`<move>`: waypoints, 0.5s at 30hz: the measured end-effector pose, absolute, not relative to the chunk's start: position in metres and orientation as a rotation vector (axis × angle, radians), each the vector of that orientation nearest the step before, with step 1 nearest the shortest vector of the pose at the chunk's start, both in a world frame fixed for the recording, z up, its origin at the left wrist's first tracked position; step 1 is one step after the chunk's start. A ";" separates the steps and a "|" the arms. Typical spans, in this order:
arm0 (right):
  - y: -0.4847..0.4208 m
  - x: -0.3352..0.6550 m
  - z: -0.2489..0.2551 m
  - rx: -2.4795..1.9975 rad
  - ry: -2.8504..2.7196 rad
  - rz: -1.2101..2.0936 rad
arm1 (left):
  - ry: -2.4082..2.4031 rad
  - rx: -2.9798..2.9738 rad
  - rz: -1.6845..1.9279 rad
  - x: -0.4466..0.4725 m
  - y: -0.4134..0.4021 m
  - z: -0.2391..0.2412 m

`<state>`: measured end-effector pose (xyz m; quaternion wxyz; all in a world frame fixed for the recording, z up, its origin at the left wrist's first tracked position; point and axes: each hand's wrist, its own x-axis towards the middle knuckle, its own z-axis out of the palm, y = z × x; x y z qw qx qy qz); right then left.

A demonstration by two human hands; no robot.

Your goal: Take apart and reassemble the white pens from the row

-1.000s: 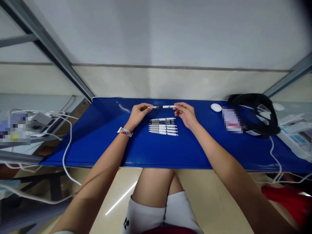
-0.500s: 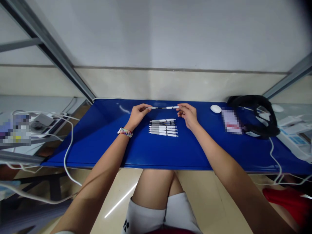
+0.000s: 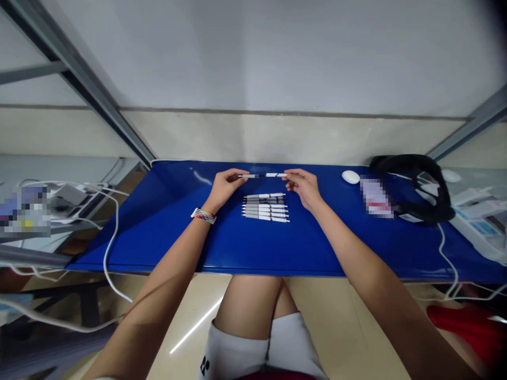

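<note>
Both arms point(image 3: 174, 269) stretch forward across the blue tabletop point(image 3: 273, 248), slanting inward. The left hand point(image 3: 225, 187) pinches one end of a pen point(image 3: 274, 174), thumb against fingers; the right hand point(image 3: 304, 188) pinches the other, its lower fingers loosely curled. I see the pen crosswise between them — just to the far side of a row of pens point(image 3: 264, 207).

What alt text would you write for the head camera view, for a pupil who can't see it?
A person's left hand and right hand hold a grey-and-white pen between them over a blue table. Nearer the person, similar pens lie side by side; a white oval object and a black band sit to the right.
</note>
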<state>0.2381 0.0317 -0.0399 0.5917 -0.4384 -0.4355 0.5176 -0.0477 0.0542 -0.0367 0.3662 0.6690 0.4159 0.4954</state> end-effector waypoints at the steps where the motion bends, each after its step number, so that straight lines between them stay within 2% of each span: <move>1: 0.031 0.238 -0.040 -1.018 -1.028 1.208 | 1.063 1.721 1.270 -0.047 0.055 -0.038; 15: 0.030 0.238 -0.039 -1.008 -1.059 1.210 | 1.010 1.687 1.317 -0.048 0.056 -0.039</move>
